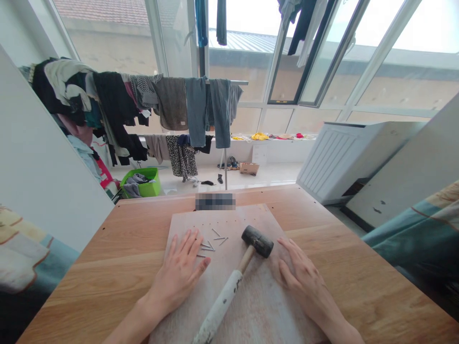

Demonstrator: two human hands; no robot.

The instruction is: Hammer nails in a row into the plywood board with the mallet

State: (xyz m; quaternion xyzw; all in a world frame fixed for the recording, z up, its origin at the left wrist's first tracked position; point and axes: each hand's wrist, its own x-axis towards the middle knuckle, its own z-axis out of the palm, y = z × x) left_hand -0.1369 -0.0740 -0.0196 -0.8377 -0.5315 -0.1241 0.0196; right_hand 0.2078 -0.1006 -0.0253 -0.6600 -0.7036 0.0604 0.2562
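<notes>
My left hand [184, 272] lies flat on a pale wooden board [222, 277], its fingers spread. Several loose nails [209, 246] lie by its fingertips, a few partly covered by the fingers. Between my hands a rubber mallet [257, 241] rests on the board, its black head towards the far right and its white-wrapped handle running down towards me. My right hand [301, 272] rests at the board's right edge, fingers stretched out, close to the mallet head but apart from it. A row of small dark marks [217, 222] runs along the board's far end.
Under the board is a wooden table [118, 253]. A blurred dark object [215, 201] sits at its far edge. Beyond stand a clothes rack with hanging trousers [196, 112], a green basket [147, 184] and a cardboard box [248, 168]. Curtains [419, 229] hang at both sides.
</notes>
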